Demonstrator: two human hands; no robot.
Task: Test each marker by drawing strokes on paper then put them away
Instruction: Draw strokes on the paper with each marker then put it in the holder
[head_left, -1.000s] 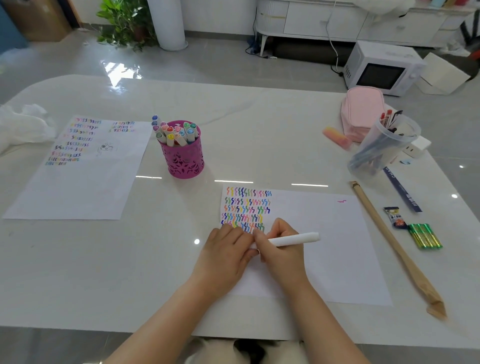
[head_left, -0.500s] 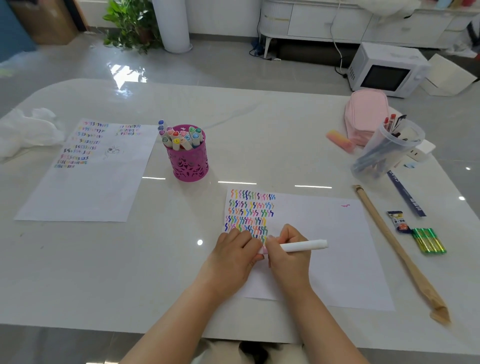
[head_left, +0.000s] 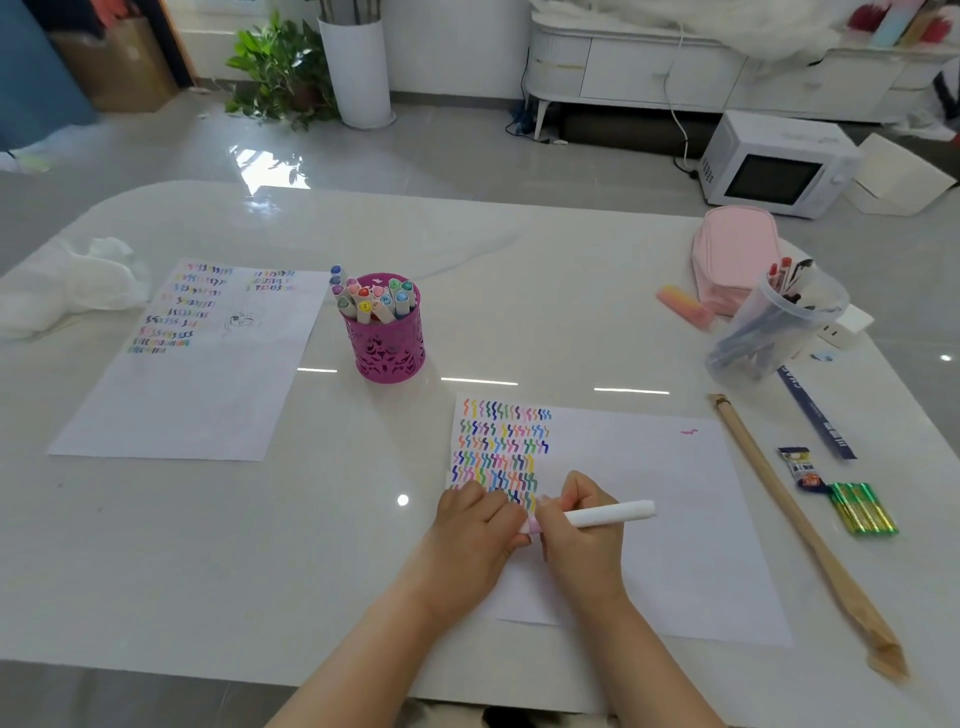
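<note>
1. In the head view, both hands came up from the near edge of the table (head_left: 270, 587) and met over the paper (head_left: 675, 519).
2. The right hand (head_left: 584, 540) was curled tight around a white marker (head_left: 608, 515). The marker lay almost flat, with its back end pointing toward the right edge of the table.
3. The left hand (head_left: 475, 530) was closed, and its fingers pinched the pink end of the marker. I cannot tell if that pink bit was the cap or the tip.
4. Both hands rested on the paper, just below the rows of color squiggles (head_left: 501, 449).
5. A pink cup with holes (head_left: 387, 345) stood upright near the middle of the table. It was full of markers (head_left: 371, 301) with their colored caps sticking up.
6. A clear plastic tub (head_left: 774, 327) leaned over near the right edge. It held pens, some with red tops.
7. A pink pouch (head_left: 732, 249) sat just behind the tub, near the far right corner.
8. The paper with the hands lay by the near edge. Its top left part was filled with short wavy marks in many colors, and one small pink mark (head_left: 688, 431) sat alone near its top right.
9. A second sheet (head_left: 197, 395) lay toward the left edge, with squiggles on its top part.
</note>
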